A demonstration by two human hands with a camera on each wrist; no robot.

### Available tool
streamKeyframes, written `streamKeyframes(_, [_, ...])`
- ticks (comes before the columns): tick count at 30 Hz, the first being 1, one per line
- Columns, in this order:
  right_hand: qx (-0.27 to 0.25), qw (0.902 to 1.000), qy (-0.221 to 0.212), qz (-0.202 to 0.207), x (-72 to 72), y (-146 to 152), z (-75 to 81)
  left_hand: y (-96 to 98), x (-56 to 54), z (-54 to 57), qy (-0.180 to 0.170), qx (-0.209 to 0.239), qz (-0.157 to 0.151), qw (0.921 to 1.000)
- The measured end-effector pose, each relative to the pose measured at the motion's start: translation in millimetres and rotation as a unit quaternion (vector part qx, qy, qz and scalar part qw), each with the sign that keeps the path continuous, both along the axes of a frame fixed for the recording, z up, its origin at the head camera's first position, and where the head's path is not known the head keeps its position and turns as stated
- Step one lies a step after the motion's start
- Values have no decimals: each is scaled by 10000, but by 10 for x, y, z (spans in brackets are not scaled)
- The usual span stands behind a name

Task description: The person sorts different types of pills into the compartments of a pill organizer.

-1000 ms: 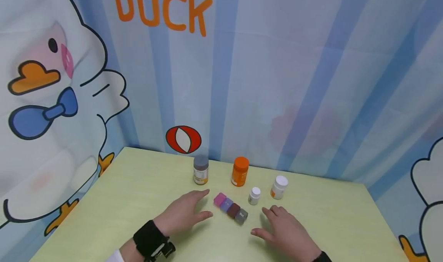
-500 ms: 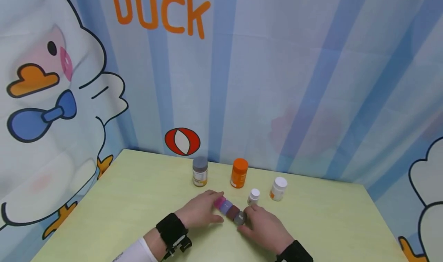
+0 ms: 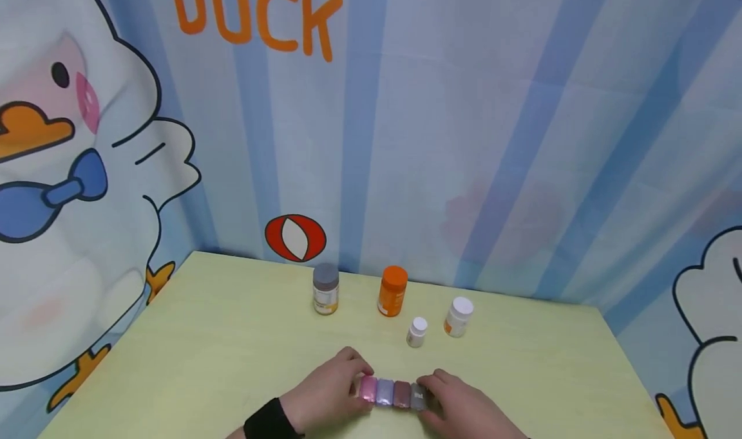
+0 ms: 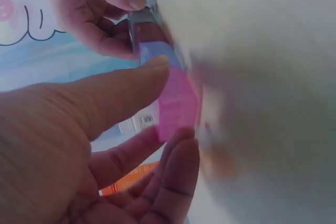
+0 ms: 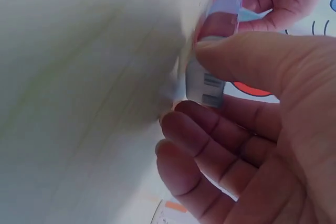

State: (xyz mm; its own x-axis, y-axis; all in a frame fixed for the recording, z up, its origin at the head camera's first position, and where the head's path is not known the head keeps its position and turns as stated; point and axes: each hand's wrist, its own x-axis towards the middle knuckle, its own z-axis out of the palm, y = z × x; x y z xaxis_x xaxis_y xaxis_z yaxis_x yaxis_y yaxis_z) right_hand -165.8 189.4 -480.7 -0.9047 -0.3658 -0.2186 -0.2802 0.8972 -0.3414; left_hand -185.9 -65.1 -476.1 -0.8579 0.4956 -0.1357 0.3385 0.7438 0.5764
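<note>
A strip-shaped pill organizer (image 3: 385,392) with pink, lilac, maroon and grey compartments lies crosswise between both hands, low in the head view. My left hand (image 3: 329,391) pinches its pink end between thumb and fingers. At the grey end, my right hand (image 3: 462,405) grips with thumb on one side and fingers on the other. The left wrist view shows the pink compartment (image 4: 177,103) under the thumb. In the right wrist view, dark marks show on the grey compartment (image 5: 202,82). All the lids look closed.
Behind the hands stand a small white bottle (image 3: 417,332), a larger white bottle (image 3: 458,317), an orange bottle (image 3: 392,291) and a grey-capped bottle (image 3: 326,289). The yellow table (image 3: 232,336) ends at a duck-printed curtain (image 3: 406,136).
Both hands have closed in on the pill organizer and taken its two ends. It has moved nearer to me and turned from slanted to nearly crosswise. The bottles have stayed put.
</note>
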Motion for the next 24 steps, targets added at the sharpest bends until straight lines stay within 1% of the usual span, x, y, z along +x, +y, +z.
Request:
streamKeyframes(4, [-34, 9991, -401, -122, 22, 23, 2, 7, 85, -10, -213, 179, -17, 9996])
streamKeyframes(6, [-93, 9988, -458, -111, 26, 24, -2, 0, 100, -21, -275, 260, 5, 9993])
streamKeyframes(11, [-131, 9996, -184, 189, 35, 30, -3, -24, 89, -42, -264, 393, 36, 9989])
streamKeyframes(14, [-33, 9995, -52, 323, 36, 27, 9, -21, 69, -34, -304, 462, 71, 9984])
streamKeyframes(18, [254, 9988, 114, 393, 51, -1, 19, -10, 53, -21, -280, 508, 89, 9983])
streamKeyframes(24, [788, 9951, 376, 473, 81, -65, 35, -3, 40, -25, -70, 488, 21, 9988])
